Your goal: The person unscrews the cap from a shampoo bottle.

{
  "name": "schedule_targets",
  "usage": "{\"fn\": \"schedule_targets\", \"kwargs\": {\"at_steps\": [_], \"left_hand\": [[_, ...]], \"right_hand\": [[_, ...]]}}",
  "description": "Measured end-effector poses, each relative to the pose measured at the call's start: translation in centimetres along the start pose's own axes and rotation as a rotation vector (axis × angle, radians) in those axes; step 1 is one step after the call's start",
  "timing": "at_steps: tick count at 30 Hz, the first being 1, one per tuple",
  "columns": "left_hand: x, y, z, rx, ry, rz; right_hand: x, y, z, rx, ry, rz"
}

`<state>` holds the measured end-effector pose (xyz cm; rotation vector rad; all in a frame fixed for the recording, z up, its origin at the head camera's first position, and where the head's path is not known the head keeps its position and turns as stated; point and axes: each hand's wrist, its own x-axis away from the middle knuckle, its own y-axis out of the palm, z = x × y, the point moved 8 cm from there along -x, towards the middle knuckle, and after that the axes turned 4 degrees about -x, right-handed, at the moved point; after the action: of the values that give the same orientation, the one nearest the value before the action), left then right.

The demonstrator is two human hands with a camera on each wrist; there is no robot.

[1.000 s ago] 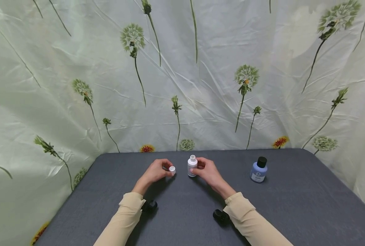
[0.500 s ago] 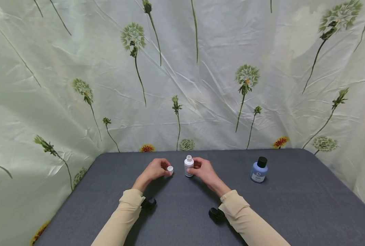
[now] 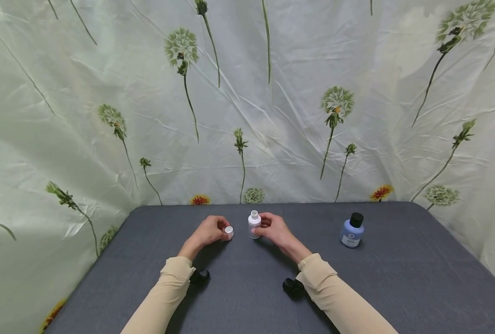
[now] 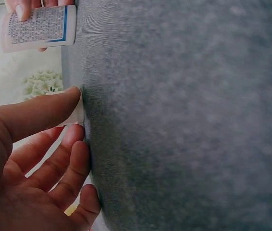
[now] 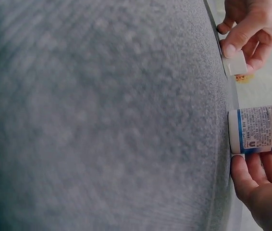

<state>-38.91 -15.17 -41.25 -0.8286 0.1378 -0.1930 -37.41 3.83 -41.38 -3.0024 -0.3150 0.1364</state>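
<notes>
My left hand point(image 3: 207, 232) pinches a small white bottle cap point(image 3: 229, 230) between thumb and fingers, its hollow side up, down at the tabletop. In the right wrist view the cap point(image 5: 235, 63) shows beyond the bottle. A short way to the right, my right hand point(image 3: 276, 233) grips a small white bottle point(image 3: 254, 222) around its body. The bottle stands upright with its neck open and uncapped. Its printed label with a blue stripe shows in the left wrist view, where the bottle point(image 4: 40, 29) appears sideways. The left thumb partly hides the cap there.
A blue bottle point(image 3: 351, 234) with a black cap stands on the dark grey table point(image 3: 247, 297) to the right of the right hand. Behind the table's far edge hangs a pale curtain point(image 3: 289, 130) printed with dandelions. Black wrist cameras sit under both cuffs.
The right hand has shifted the open bottle slightly left. The left hand, still pinching the cap, has also moved a little left. The blue bottle stays where it was.
</notes>
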Motion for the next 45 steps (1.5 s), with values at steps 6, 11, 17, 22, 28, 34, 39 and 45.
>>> {"fn": "schedule_targets", "kwargs": {"at_steps": [6,11,17,22,28,34,39,45], "left_hand": [[-0.1,0.1,-0.3,0.004,0.002,-0.019],[0.1,0.0,0.0,0.032,0.089,-0.035],[0.1,0.1,-0.1,0.036,0.041,-0.034],[0.1,0.3,-0.2,0.02,0.006,-0.024],[-0.1,0.3,-0.5,0.03,0.02,-0.031],[0.0,-0.1,-0.8,0.101,0.051,-0.047],[0.5,-0.6,-1.4,0.171,0.019,-0.029],[1.3,-1.4,-1.5,0.179,0.001,0.002]], "right_hand": [[-0.2,0.0,0.2,-0.012,-0.006,-0.014],[-0.1,-0.1,0.1,-0.025,-0.001,-0.014],[0.0,0.0,0.1,-0.029,0.007,-0.019],[-0.2,-0.1,0.5,-0.01,0.011,-0.012],[1.2,0.2,-1.8,-0.011,0.015,-0.028],[0.1,-0.1,0.1,-0.042,0.016,-0.003],[0.4,-0.6,0.4,-0.06,0.01,0.006],[1.0,-1.3,0.3,-0.055,0.032,0.01]]}}
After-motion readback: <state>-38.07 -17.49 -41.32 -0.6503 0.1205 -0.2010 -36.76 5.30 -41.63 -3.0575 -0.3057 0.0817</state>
